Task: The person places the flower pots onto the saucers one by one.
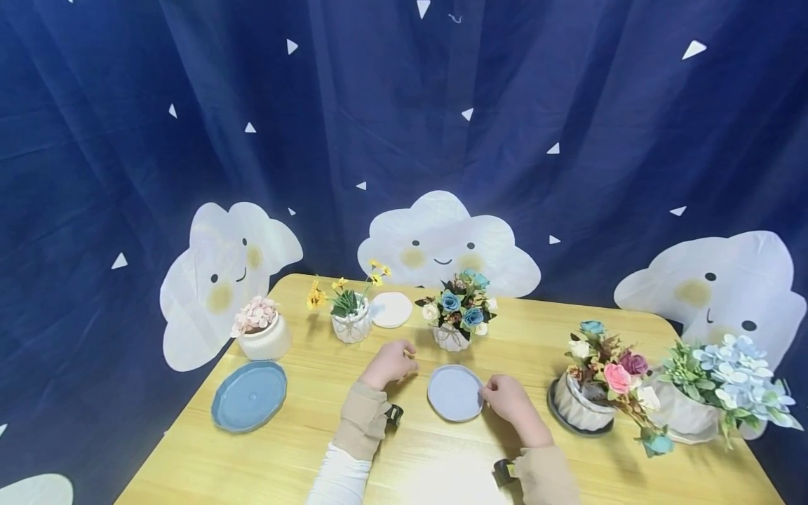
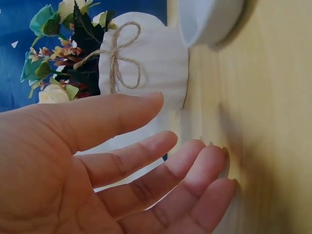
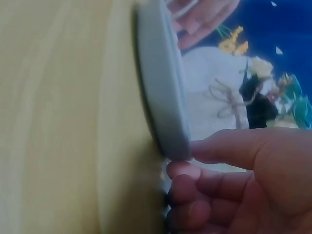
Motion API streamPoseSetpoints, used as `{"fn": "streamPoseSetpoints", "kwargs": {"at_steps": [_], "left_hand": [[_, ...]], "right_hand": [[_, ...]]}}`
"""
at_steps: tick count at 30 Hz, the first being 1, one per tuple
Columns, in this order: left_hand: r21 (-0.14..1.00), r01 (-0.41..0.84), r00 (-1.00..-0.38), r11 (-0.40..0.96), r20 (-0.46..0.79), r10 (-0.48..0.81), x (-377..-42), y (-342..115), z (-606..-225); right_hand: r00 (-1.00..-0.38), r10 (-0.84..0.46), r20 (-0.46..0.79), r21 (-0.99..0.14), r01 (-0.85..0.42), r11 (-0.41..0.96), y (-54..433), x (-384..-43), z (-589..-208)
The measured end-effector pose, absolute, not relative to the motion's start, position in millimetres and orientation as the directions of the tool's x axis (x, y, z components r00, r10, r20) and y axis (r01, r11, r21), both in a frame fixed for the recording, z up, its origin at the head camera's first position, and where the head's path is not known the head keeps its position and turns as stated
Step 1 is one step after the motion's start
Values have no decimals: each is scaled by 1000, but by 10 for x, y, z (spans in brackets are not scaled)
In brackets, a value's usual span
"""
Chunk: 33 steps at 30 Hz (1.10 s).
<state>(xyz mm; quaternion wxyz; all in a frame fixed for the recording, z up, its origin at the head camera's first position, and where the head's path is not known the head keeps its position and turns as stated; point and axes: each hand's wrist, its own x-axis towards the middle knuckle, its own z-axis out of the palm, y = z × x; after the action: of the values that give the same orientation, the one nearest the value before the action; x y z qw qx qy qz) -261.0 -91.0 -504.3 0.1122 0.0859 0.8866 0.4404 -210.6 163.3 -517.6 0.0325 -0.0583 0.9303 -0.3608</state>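
A pale lavender-blue saucer [image 1: 454, 394] lies at the middle of the table. My right hand [image 1: 508, 400] pinches its right rim; in the right wrist view the thumb rests on the saucer's edge [image 3: 163, 97] with the other fingers curled beneath. To the left of the saucer my left hand [image 1: 390, 363] hovers over the wood, its fingers [image 2: 146, 190] loosely bent and holding nothing. Just beyond stands a white pot [image 1: 451, 339] tied with a twine bow [image 2: 117, 58], filled with blue and cream roses [image 1: 463, 305].
Left are a blue plate [image 1: 249, 396], a white pot of pink flowers [image 1: 265, 340] and a pot of yellow flowers [image 1: 351, 326] beside a white saucer [image 1: 391, 310]. Rightward, a rose pot [image 1: 583, 407] sits on a dark saucer [image 1: 583, 429], near a blue hydrangea pot [image 1: 684, 414].
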Motion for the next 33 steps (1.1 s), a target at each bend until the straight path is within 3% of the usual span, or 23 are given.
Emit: {"fn": "streamPoseSetpoints", "kwargs": {"at_steps": [19, 33], "left_hand": [[802, 107, -960, 587, -70, 270, -2631, -840, -5057], [790, 237, -955, 565, 84, 283, -2777, -612, -5144]], "right_hand": [[-989, -23, -145, -647, 77, 759, 2074, -2061, -5112], [-978, 33, -205, -664, 164, 730, 2140, -2068, -5104]]}}
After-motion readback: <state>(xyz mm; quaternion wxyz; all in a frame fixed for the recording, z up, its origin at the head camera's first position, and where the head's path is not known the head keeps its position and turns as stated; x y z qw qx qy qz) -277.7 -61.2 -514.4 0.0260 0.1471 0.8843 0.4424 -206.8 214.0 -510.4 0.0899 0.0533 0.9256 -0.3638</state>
